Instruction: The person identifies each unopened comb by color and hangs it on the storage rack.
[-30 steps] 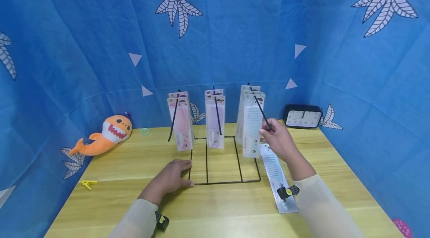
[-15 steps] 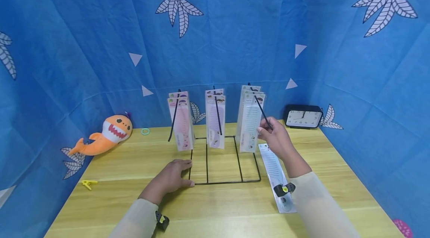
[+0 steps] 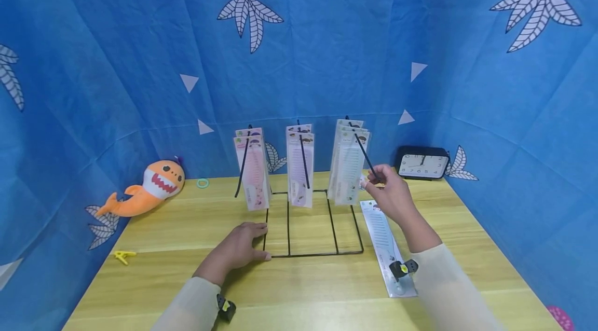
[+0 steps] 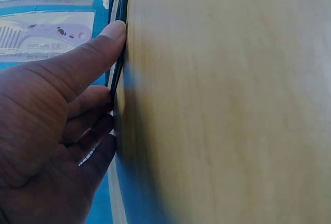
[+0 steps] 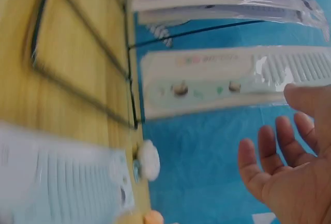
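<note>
Right hand point(image 3: 390, 193): hovering at the tip of the rack's right peg point(image 3: 366, 157); grip looking loosely open in the wrist view, fingers spread, holding nothing I can make out.
Peg: slanting up and far-left from the fingertips, packs point(image 3: 348, 167) hanging on it just left of the hand.
Spare comb pack point(image 3: 385, 243): lying flat on the bench point(image 3: 163, 227), long axis near-to-far, under the right forearm.
Left hand point(image 3: 238, 248): pressing flat on the rack base point(image 3: 310, 254), near-left corner.

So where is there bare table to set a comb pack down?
Bare wood lies between the shark and the rack, and along the front edge. It is crowded at the rack's right, where the right hand hovers over a flat pack.
</note>
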Demonstrator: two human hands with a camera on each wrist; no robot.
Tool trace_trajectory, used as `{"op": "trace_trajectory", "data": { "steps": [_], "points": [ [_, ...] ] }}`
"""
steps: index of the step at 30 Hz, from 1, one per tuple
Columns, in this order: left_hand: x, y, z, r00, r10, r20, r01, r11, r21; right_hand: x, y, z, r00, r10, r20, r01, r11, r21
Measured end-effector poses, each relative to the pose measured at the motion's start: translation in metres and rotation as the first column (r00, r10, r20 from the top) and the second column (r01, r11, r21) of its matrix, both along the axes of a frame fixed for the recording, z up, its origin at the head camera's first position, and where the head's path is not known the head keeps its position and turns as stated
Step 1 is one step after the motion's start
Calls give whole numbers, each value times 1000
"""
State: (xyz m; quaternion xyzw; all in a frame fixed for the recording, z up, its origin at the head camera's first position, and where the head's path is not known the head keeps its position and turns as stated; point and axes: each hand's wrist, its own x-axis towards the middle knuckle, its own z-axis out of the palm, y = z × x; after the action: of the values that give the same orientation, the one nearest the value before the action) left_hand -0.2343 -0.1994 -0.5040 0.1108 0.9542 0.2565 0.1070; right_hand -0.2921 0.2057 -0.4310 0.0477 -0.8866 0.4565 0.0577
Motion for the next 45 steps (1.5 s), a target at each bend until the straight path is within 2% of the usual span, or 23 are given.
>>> {"op": "trace_trajectory", "data": {
  "steps": [4, 7, 13, 16, 19, 23, 34, 39, 45],
  "points": [
    [1, 0, 0, 1000, -9, -3, 9, 1000, 5, 10, 9, 0, 999, 52, -3, -51, 982, 180],
    [0, 0, 1, 1000, -11, -7, 11, 1000, 9, 18, 15, -2, 995, 86, 56, -99, 957, 274],
    [0, 1, 0, 1000, -11, -3, 11, 1000, 9, 33, 28, -17, 970, 111, 215, -186, 911, 368],
    [0, 1, -1, 1000, -10, 0, 10, 1000, 7, 39, 33, -26, 957, 94, 275, -204, 892, 404],
    [1, 0, 0, 1000, -12, -6, 12, 1000, 6, 43, 36, -32, 940, 50, 338, -201, 881, 429],
    [1, 0, 1, 1000, -13, -17, 13, 1000, 3, 46, 36, -39, 927, 9, 375, -187, 878, 441],
    [1, 0, 1, 1000, -9, -13, 9, 1000, -9, 48, 25, -48, 929, -46, 368, -155, 854, 497],
    [2, 1, 2, 1000, -10, -15, 10, 1000, -11, 48, 23, -48, 912, -71, 403, -147, 863, 484],
    [1, 1, 3, 1000, -4, -6, 4, 1000, -10, 49, 24, -45, 906, -62, 419, -160, 866, 474]
  ]
}}
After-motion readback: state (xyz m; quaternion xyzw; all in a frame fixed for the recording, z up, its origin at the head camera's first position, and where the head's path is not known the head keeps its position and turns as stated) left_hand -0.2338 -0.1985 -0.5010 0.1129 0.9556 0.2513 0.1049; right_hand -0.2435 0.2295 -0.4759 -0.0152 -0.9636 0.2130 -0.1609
